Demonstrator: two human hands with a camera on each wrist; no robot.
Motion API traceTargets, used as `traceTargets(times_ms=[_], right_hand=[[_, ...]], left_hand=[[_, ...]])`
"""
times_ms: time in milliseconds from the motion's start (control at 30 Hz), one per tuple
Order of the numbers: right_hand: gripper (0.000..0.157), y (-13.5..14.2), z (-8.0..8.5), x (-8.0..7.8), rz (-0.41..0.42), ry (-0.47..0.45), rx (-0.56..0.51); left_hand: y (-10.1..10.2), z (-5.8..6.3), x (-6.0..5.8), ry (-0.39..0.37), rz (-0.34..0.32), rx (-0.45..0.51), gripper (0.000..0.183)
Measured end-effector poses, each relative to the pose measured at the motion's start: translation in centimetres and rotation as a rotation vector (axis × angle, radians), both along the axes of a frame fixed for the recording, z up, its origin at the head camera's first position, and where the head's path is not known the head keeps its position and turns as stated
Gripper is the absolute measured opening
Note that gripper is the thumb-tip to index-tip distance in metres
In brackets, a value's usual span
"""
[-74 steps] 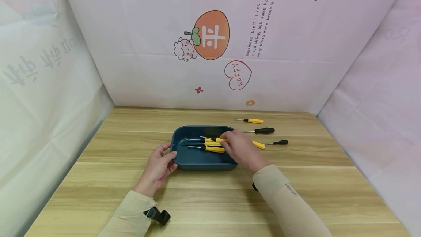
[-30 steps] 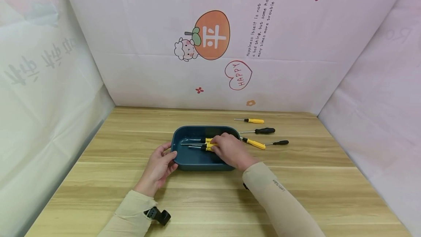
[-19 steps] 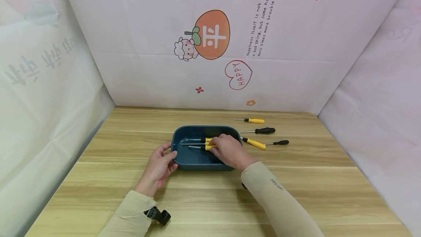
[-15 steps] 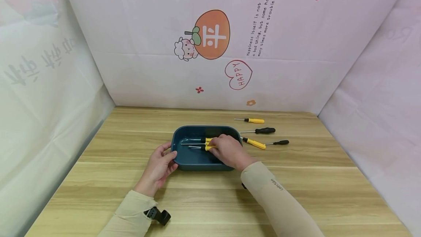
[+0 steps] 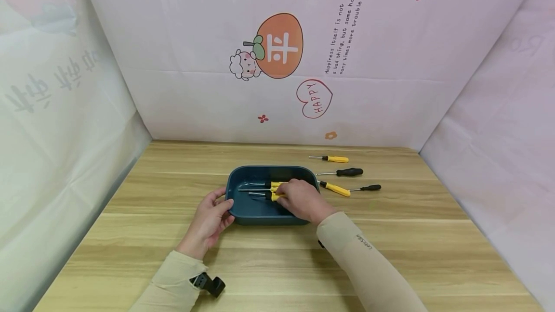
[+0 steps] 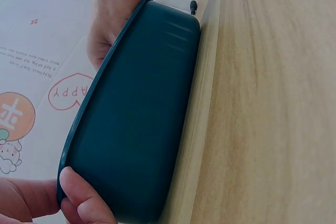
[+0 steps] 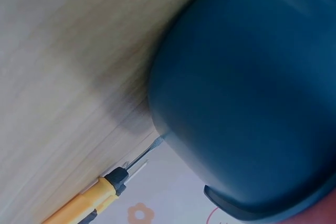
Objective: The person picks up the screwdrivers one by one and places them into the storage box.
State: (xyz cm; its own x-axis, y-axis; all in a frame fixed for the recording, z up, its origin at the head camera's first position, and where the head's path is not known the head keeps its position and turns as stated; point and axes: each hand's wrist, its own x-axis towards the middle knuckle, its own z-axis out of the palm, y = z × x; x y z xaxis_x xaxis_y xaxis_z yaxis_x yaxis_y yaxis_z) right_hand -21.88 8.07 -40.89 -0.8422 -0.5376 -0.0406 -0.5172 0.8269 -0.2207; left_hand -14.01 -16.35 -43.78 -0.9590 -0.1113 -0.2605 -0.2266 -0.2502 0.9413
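A wood-grain bench meets a white printed backdrop. The person's left hand grips the left end of a blue box, thumb over the rim. The right hand reaches into the box, fingers curled on the handle of the near screwdriver; whether it is lifted, I cannot tell. Two other screwdrivers lie close behind it, so pulling on one could drag its neighbours. If the left hand loosened, a sideways tug might slide the box.

Just right of the box, a yellow screwdriver points at its wall, contact unclear; a shifting box could push it into the small black one. Farther back lie a large black one and another yellow one.
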Motion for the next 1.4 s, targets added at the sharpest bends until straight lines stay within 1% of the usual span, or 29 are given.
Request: traceTargets(times_ms=[233, 633, 867, 1200, 1400], right_hand=[[0.027, -0.05, 0.05, -0.05, -0.005, -0.016, 0.033], [0.025, -0.14, 0.04, -0.10, 0.000, 0.013, 0.072], [0.024, -0.25, 0.03, -0.22, -0.007, 0.020, 0.072], [0.022, -0.37, -0.27, -0.49, -0.013, 0.037, 0.086], [0.018, -0.55, -0.36, -0.63, -0.009, 0.048, 0.102]], left_hand=[[0.01, -0.03, 0.03, 0.012, -0.001, 0.005, 0.050], [0.03, -0.27, -0.09, 0.010, 0.005, 0.004, 0.049], [0.01, -0.06, 0.02, 0.011, -0.001, 0.007, 0.049], [0.01, -0.07, -0.03, 0.005, -0.002, 0.000, 0.049], [0.04, -0.09, -0.02, 0.004, -0.002, 0.002, 0.049]])
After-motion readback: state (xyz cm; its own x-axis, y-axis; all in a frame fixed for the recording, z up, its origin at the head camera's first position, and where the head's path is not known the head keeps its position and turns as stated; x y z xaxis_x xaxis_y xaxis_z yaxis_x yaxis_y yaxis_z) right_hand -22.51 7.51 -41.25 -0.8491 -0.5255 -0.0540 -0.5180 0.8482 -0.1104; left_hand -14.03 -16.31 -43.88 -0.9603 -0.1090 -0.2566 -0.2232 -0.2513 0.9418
